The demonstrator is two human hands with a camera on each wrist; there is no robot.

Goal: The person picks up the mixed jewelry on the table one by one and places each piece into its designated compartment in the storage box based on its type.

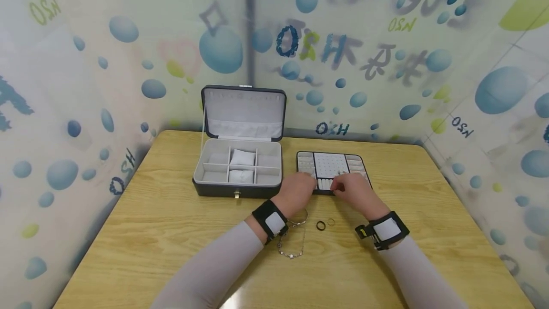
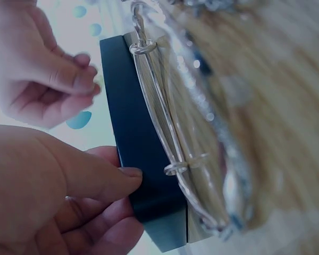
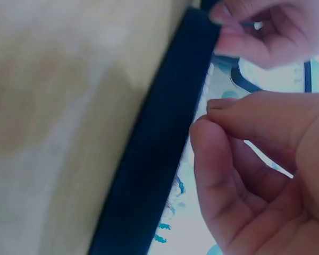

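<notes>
My left hand pinches the near left corner of a dark-edged jewelry tray, its thumb on the front side. Over the tray's near side is my right hand. In the right wrist view the right thumb and forefinger tips meet; nothing shows between them. The tray holds a dotted pad with small studs near its lower edge, side slots and ring rolls. Just in front of the left hand lies a silver bangle. A black ring and a gold ring lie nearby.
Left of the tray stands an open jewelry box, its lid raised, with two white cushions in its compartments. A silver chain with star charms lies below the left wrist on the wooden table. Patterned walls close off the back and sides.
</notes>
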